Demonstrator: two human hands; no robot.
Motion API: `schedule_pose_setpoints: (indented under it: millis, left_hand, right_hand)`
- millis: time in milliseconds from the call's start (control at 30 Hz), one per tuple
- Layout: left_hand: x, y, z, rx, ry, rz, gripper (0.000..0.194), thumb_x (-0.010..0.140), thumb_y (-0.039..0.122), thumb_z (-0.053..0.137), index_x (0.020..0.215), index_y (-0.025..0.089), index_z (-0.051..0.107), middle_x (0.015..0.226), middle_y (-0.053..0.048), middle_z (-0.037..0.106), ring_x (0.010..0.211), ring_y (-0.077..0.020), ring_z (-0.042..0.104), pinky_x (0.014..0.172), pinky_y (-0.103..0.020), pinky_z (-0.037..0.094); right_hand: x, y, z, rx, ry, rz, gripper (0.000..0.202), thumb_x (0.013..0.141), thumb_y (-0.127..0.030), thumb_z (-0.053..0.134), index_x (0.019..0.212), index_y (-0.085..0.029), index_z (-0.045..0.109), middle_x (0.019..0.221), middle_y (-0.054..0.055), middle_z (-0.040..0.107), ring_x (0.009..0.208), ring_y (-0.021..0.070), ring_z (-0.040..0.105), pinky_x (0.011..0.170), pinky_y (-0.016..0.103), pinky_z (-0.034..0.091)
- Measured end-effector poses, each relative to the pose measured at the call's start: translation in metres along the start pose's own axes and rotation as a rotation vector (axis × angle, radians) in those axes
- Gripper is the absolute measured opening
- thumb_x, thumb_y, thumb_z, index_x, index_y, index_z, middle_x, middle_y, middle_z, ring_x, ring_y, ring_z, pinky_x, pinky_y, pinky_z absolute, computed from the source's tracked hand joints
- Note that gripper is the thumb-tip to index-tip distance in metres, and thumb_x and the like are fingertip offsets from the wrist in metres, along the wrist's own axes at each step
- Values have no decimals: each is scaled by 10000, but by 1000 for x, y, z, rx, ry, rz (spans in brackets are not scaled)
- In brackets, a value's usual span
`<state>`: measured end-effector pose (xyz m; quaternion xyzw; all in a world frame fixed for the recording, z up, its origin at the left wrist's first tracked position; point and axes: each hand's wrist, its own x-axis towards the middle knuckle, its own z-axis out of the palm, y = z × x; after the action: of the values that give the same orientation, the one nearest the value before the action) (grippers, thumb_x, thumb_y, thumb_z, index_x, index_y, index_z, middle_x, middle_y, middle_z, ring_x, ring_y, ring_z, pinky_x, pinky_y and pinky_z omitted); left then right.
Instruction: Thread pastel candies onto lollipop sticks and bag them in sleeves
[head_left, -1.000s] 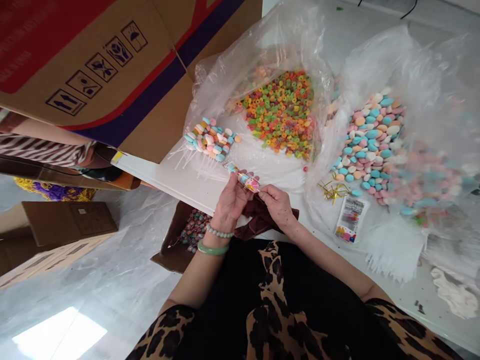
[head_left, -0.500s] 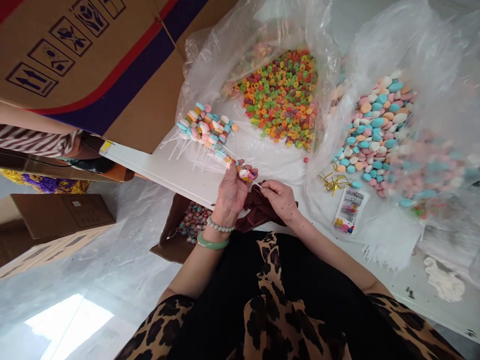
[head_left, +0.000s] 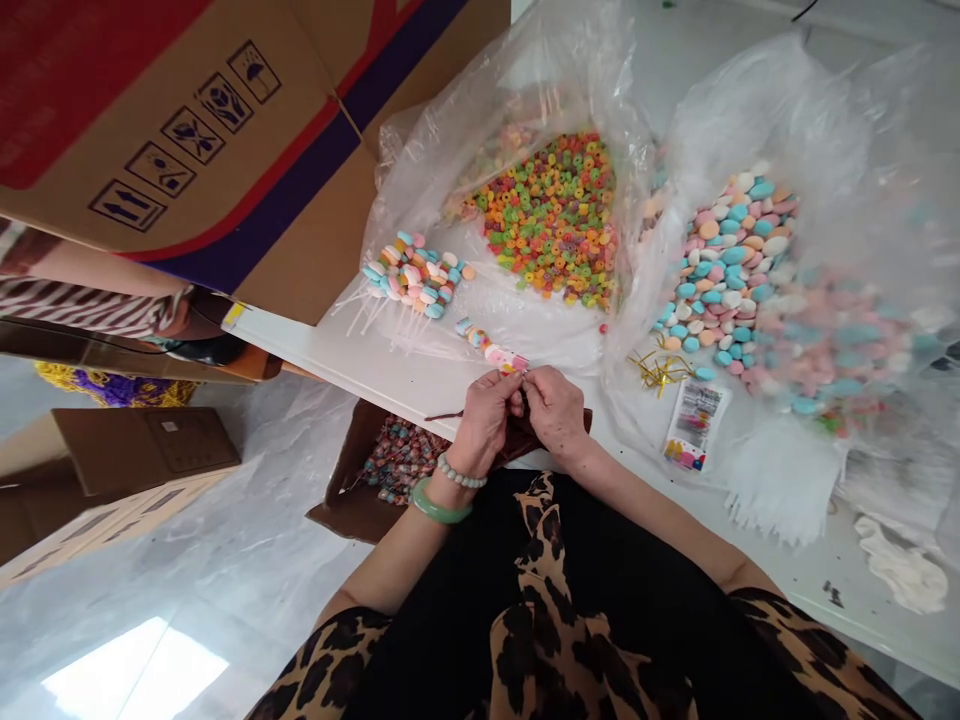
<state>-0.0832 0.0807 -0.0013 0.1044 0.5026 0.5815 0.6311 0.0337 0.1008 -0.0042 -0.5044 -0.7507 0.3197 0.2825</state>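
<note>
A candy skewer (head_left: pixel 495 352) in a printed clear wrapper points away from me, up and to the left. At its near end my left hand (head_left: pixel 486 412) and my right hand (head_left: pixel 553 408) meet, both with fingers pinched together at the wrapper's gathered end. The stick is mostly hidden by the fingers. Under the hands lies a dark brown cloth (head_left: pixel 525 440). Beyond them, a group of candy skewers (head_left: pixel 416 275) in pastel colours rests with white sticks toward me. Gold twist ties (head_left: pixel 660 372) and a stack of printed wrappers (head_left: pixel 694 425) are to the right of my right hand.
Plastic bags hold ring gummies (head_left: pixel 555 220) and pastel oval candies (head_left: pixel 727 260). White sticks (head_left: pixel 780 485) and a crumpled white cloth (head_left: pixel 900 562) lie at right. A large carton (head_left: pixel 285 180) stands at left. Below the table edge, a box (head_left: pixel 337 490) holds wrapped candies. Another person's striped sleeve shows at left.
My right hand has moved from the stick up against my left hand at the wrapper's end. The skewer now extends forward beyond the fingers, and my left hand is lower on it.
</note>
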Motion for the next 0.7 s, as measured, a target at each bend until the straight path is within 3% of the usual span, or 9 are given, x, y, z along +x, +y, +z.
schedule_pose_setpoints:
  millis: [100,167,267,333,400,533,633,700]
  left_hand:
    - [-5,-1,4,49,23,36,287,650,318,797,646,149,566,479,59,471,414,-43,386,424,-182,284]
    - [-7,1,3,94,15,49,275,659,311,796,662,152,571,502,60,473,427,-39,381,425,-177,269]
    - [-9,8,2,128,-49,51,246,669,307,784,689,155,592,518,58,479,440,-45,383,438,-181,273]
    - [-12,14,3,165,-106,37,224,685,309,766,703,157,603,502,57,477,441,-57,393,454,-193,290]
    - [-16,20,4,223,-140,22,220,695,314,764,706,153,614,511,42,507,463,-69,428,479,-202,315]
    - [-19,26,11,162,-216,-27,291,715,384,767,844,136,683,807,-49,668,719,-125,590,651,-231,437]
    - [-14,23,18,-36,-125,-45,323,694,418,774,784,119,691,790,-50,657,738,-136,595,699,-258,463]
    - [-10,18,21,-116,-27,12,278,661,356,798,705,110,677,704,-24,630,679,-109,574,693,-241,456]
  right_hand:
    - [2,2,0,49,-25,11,185,889,-287,432,788,-218,570,787,53,619,775,204,566,750,322,428]
    - [4,5,-2,172,-39,114,152,857,-285,484,941,-224,594,711,-4,585,691,180,553,710,305,440]
    - [6,6,-7,360,-119,195,326,837,-273,499,1152,-227,568,626,-61,535,586,157,521,635,280,444]
    - [5,4,-12,361,-144,81,278,862,-257,469,1091,-218,620,725,-19,612,685,167,573,696,291,459]
    - [3,1,-17,226,-79,-69,261,905,-242,426,1011,-207,662,848,36,659,808,188,596,769,308,453]
    - [-4,-5,-20,-171,56,-276,363,965,-204,324,1090,-156,661,814,99,649,785,222,577,741,342,428]
    - [-9,-6,-20,-307,73,-370,366,963,-179,324,1091,-141,665,797,117,651,775,237,573,741,364,422]
    - [-12,-8,-22,-248,59,-384,344,962,-187,340,1074,-155,663,834,118,663,798,232,582,759,362,432]
